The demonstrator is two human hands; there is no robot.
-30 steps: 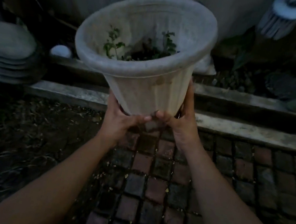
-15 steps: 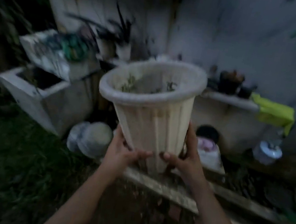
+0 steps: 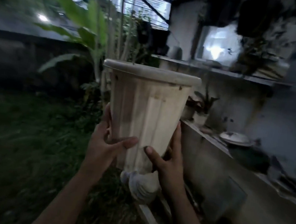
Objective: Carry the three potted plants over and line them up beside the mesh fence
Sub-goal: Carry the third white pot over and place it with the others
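Observation:
A tall cream ribbed plastic pot (image 3: 146,109) is held upright in mid-air at the centre of the head view, seen side-on, so its soil and plant are hidden behind the rim. My left hand (image 3: 107,142) wraps the lower left side with its thumb across the front. My right hand (image 3: 167,160) grips the lower right side, thumb on the front. Both hands are near the pot's base. Other potted plants to carry and the mesh fence are not clearly visible; the picture is dim and blurred.
A low concrete ledge (image 3: 214,150) runs along the right with small pots (image 3: 198,113) and a covered dish (image 3: 235,138) on it. Grass (image 3: 14,140) covers the left. Broad-leaved plants (image 3: 90,26) and a dark wall (image 3: 17,54) stand behind. A pale rounded object (image 3: 142,185) lies below the pot.
The view has swung up and to the left, from the brick paving to the grass and the back wall. The pot stays in both hands, now level with the camera so its inside is hidden.

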